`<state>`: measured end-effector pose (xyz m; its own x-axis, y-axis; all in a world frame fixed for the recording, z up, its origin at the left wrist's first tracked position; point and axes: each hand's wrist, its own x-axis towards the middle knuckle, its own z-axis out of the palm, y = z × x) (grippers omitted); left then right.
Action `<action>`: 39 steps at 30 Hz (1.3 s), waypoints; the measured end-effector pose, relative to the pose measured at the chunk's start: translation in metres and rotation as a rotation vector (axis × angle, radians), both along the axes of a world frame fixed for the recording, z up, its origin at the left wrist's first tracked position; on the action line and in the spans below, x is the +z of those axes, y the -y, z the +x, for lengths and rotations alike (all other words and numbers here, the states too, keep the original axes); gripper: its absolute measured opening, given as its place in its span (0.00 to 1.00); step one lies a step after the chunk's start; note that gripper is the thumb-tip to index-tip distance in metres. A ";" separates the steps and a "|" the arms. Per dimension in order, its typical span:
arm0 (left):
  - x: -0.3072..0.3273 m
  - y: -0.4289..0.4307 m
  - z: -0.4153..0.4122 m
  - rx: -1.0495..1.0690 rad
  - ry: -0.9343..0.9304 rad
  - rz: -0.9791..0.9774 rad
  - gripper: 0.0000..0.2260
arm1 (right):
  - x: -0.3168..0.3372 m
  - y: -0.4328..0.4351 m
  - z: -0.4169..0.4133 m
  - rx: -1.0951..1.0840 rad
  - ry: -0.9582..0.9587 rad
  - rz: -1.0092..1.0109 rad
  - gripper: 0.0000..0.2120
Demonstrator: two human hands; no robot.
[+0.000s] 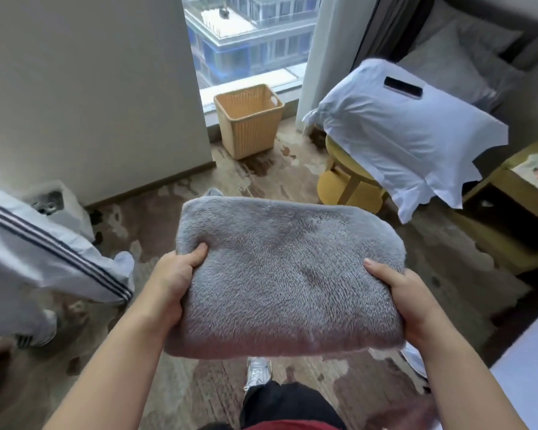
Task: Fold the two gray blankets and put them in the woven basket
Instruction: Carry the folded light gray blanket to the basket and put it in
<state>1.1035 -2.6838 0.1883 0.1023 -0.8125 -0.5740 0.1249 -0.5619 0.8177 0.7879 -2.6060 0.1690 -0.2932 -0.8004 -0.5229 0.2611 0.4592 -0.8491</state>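
Observation:
A folded gray blanket (288,274) hangs in the air in front of me as a thick fluffy rectangle. My left hand (173,282) grips its left edge, thumb on top. My right hand (407,299) grips its right edge the same way. The woven basket (249,121) stands upright on the floor by the window, well beyond the blanket, and what I see of its inside holds nothing. Only one gray blanket is in view.
A white pillow (407,135) with a dark phone (403,87) on it rests on a round yellow stool (348,184) at the right. Another person's legs in white striped trousers (44,259) stand at the left. A wooden nightstand (510,212) sits far right.

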 end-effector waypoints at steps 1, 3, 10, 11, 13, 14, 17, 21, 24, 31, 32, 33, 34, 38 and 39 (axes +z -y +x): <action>0.004 0.025 0.000 0.005 0.005 -0.009 0.07 | 0.003 0.027 0.000 0.006 0.009 -0.007 0.25; 0.011 0.072 0.003 0.013 0.014 -0.017 0.06 | 0.010 0.078 0.001 0.006 0.009 -0.009 0.24; 0.013 0.233 0.014 -0.034 -0.015 0.035 0.09 | 0.014 0.232 0.009 0.019 0.053 -0.028 0.25; 0.008 0.261 0.013 -0.051 -0.018 0.037 0.09 | 0.011 0.254 0.010 0.009 0.051 -0.028 0.24; -0.001 0.319 0.009 -0.087 -0.029 0.038 0.09 | 0.005 0.301 0.011 -0.024 0.031 -0.022 0.22; -0.005 0.351 0.006 -0.109 -0.039 0.037 0.09 | 0.004 0.326 0.011 -0.049 0.029 -0.014 0.20; -0.012 0.441 -0.003 -0.155 -0.050 0.050 0.09 | 0.005 0.395 0.007 -0.124 0.011 0.019 0.14; -0.008 0.545 -0.019 -0.258 -0.084 0.067 0.08 | 0.018 0.480 -0.004 -0.191 -0.033 0.009 0.13; -0.005 0.605 -0.035 -0.256 -0.086 0.074 0.07 | 0.024 0.531 -0.010 -0.230 -0.059 0.019 0.14; -0.024 0.749 -0.076 -0.236 -0.082 0.125 0.08 | -0.001 0.683 -0.060 -0.202 -0.030 0.052 0.16; -0.029 0.770 -0.082 -0.215 -0.072 0.132 0.08 | -0.009 0.710 -0.068 -0.181 -0.022 0.056 0.17; -0.032 0.790 -0.087 -0.195 -0.061 0.139 0.08 | -0.016 0.738 -0.077 -0.158 -0.016 0.059 0.17; -0.036 0.810 -0.091 -0.167 -0.049 0.145 0.08 | -0.022 0.769 -0.085 -0.131 -0.006 0.062 0.17; -0.045 0.880 -0.103 -0.004 0.023 0.181 0.08 | -0.038 0.886 -0.111 0.022 -0.009 0.109 0.15; -0.046 0.896 -0.105 0.027 0.025 0.183 0.08 | -0.040 0.913 -0.116 0.069 0.005 0.124 0.14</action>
